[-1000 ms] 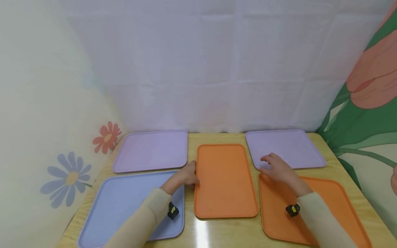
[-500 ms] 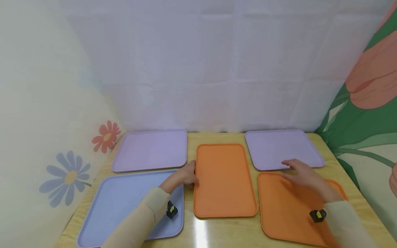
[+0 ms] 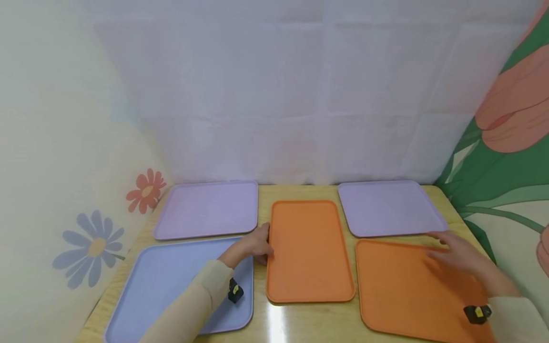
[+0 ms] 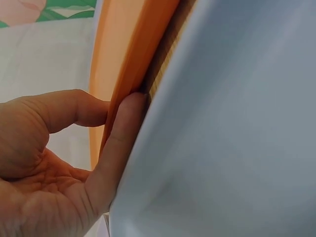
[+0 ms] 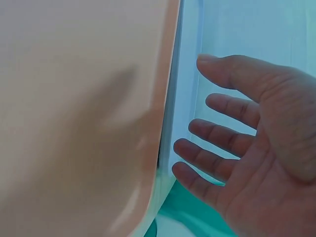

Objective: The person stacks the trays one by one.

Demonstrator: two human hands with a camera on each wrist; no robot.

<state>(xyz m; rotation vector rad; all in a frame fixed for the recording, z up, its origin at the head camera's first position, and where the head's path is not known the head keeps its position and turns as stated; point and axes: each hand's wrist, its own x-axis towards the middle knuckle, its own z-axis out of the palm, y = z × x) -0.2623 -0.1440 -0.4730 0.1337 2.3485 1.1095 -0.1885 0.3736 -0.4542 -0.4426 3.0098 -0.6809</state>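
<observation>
At the left rim of the middle orange tray (image 3: 310, 252), my left hand (image 3: 256, 242) pinches the edge. The left wrist view shows the thumb at one side of the orange rim (image 4: 133, 54) and a finger along the other. Beside that finger lies the edge of the blue tray (image 3: 184, 271). My right hand (image 3: 465, 259) hovers over the right orange tray (image 3: 407, 286) near its far right corner, with nothing in it. Its fingers (image 5: 217, 133) are spread and relaxed in the right wrist view. A shadow of the hand falls on the tray.
Two lilac trays, one at the back left (image 3: 210, 209) and one at the back right (image 3: 390, 209), lie on the wooden table (image 3: 296, 328). White cloth (image 3: 279, 95) hangs behind it. Walls with painted flowers flank both sides.
My right hand has moved to the right and slightly nearer, across the right orange tray. My left hand has stayed at the middle tray's rim, and the trays keep their places.
</observation>
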